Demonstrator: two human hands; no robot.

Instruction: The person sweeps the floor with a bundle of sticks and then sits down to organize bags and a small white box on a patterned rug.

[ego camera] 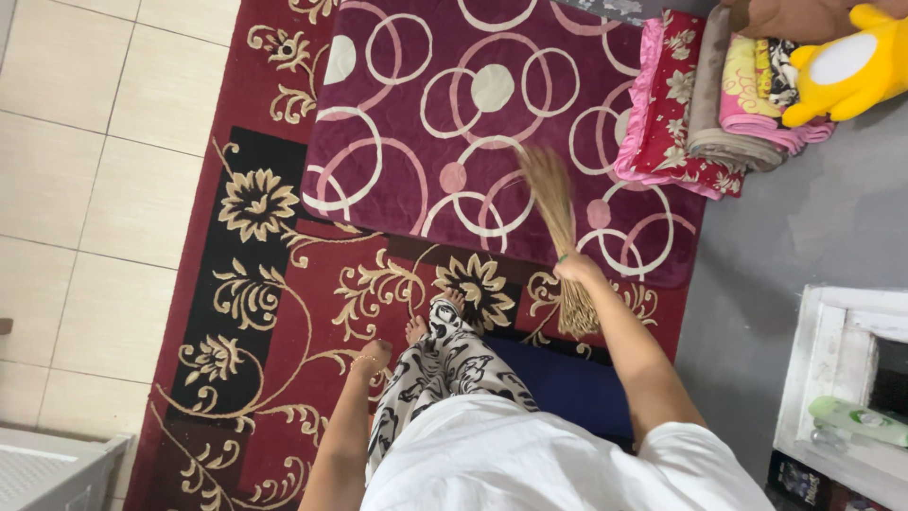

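A straw hand broom [553,203] is grasped by the right hand [577,270], closed around its middle. From the grip, the blurred bristle end fans toward 11 o'clock over the purple circle-patterned mat [426,114], while the bound end hangs toward 6 o'clock. The left hand [371,359] is seen loosely curled, holding nothing, above the red floral carpet [274,284].

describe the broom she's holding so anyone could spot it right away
Start at the dark red floral carpet, then the purple circle-patterned mat on it. Over the mat's near edge, the right hand grips a tan bundled-stick hand broom, the only straw-like thing there.
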